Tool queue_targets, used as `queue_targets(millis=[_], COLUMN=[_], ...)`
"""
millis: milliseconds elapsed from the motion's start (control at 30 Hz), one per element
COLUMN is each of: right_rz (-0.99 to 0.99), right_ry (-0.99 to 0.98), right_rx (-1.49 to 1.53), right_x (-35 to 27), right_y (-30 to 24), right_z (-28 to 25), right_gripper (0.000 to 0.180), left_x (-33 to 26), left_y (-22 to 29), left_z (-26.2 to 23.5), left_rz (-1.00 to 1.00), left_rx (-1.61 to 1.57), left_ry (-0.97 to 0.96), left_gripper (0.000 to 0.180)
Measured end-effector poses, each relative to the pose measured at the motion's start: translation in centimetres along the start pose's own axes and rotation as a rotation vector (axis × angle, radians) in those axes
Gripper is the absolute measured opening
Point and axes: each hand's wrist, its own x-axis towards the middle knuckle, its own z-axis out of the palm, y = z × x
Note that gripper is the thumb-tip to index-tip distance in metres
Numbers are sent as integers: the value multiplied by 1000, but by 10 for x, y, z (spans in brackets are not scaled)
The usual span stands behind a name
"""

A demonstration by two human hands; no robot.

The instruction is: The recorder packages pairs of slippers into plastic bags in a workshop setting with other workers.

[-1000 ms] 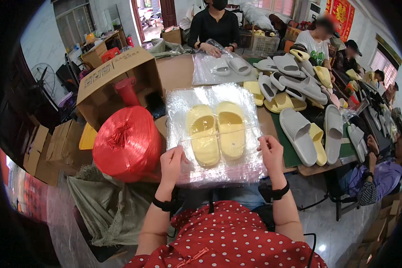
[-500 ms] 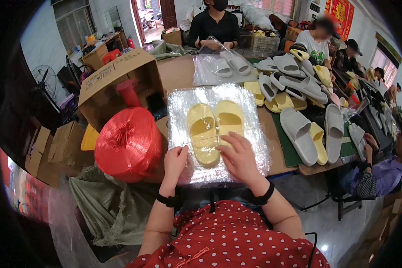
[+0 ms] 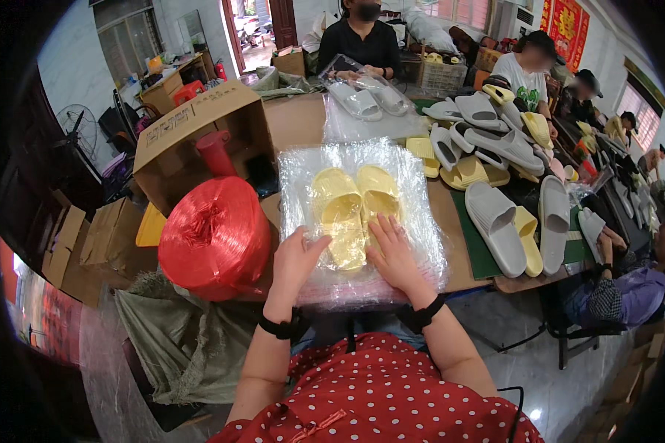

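Observation:
A pair of yellow slippers [image 3: 340,199] lies side by side under clear plastic, toes pointing away from me. Beneath them is a stack of shiny clear plastic bags [image 3: 292,184]. Flat over the heel of the right-side slipper rests my right hand [image 3: 396,255], open, its fingers stretched out and pressing on the plastic. My left hand [image 3: 297,260] is at the left edge of the other slipper's heel, also open, with the thumb reaching over the plastic. Where the slippers' plastic ends against the stack is hard to make out.
Left of the stack sit a big red roll of plastic twine [image 3: 214,240] and an open cardboard box [image 3: 199,125]. Grey and yellow slippers [image 3: 488,140] pile up at right. Across the table, a person in black [image 3: 358,48] handles bagged grey slippers [image 3: 366,100]. Others sit along the right.
My hands have lowered from the plastic's near edge onto the slippers: the right now lies flat, the left has opened from a pinch. The folded-looking edge across the slippers has come down.

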Motion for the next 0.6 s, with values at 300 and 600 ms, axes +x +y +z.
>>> queue_targets(millis=[300,600], right_rz=[-8,117], right_ry=[3,386], right_rx=[91,171], right_x=[-1,-5], right_y=[-2,-38], right_z=[-2,-47], right_gripper=[57,92], left_x=[37,-2], left_y=[-16,-4], left_z=[27,30], left_rz=[-40,-9], left_rx=[-18,-780], left_ry=[-261,-226], left_gripper=[62,35])
